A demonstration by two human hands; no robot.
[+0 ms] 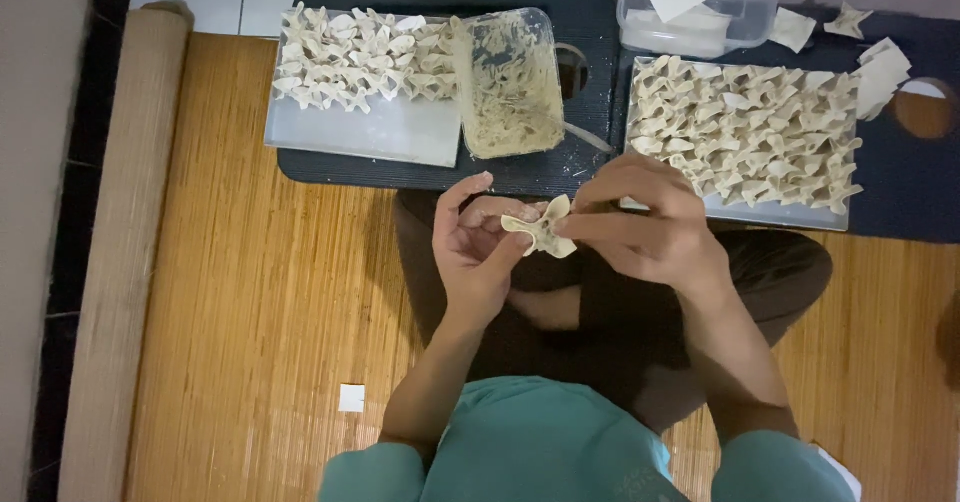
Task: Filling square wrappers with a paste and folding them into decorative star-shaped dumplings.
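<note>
A folded pale dumpling (541, 228) sits between both my hands above my lap. My left hand (478, 247) cups it from the left, thumb on its lower edge. My right hand (645, 222) pinches its right side with fingertips. Just ahead, a clear tub of filling (508, 82) holds a spoon (585, 137). A tray at the left (360, 127) carries several folded dumplings (365, 57) on its far half. A tray at the right (790, 212) is nearly covered with folded dumplings (750, 127).
Both trays rest on dark plastic stools (530, 172). A clear container (700, 7) with square wrappers stands at the back right, loose wrappers (880, 77) beside it. A woven mat (260, 292) covers the floor, rolled at its left edge. A small white scrap (351, 398) lies on it.
</note>
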